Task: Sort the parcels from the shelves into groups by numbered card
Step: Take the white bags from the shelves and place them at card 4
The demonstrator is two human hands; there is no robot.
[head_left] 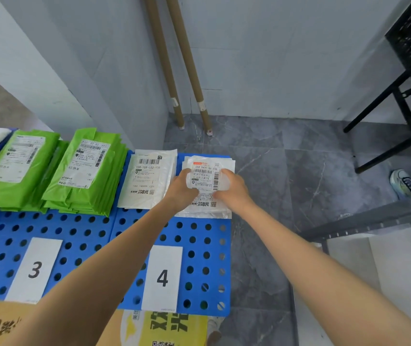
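Landmark: we take card 4 [162, 278], lying on the blue perforated board [199, 258], as our reference.
Parcel held: we see a small white parcel [205, 178] beyond card 4 and a little to its right, over the far right corner of the board.
Parcel and hands: it sits between the two hands, with the left hand [183, 187] on its left edge and the right hand [232, 188] on its right edge.
Hand state: we see both hands pinching the parcel, fingers curled round its side edges.
Facing: its label faces up, and the print reads upright to us, top edge away from card 4.
Long axis: we judge it to run from hand to hand, across the board.
Beneath it: a white pile [207, 208] lies flat, directly beyond card 4.
Neighbours: a second white stack [149, 178] lies beyond card 4 to its left; green parcel stacks [84, 171] lie further left, beyond card 3 [34, 269].
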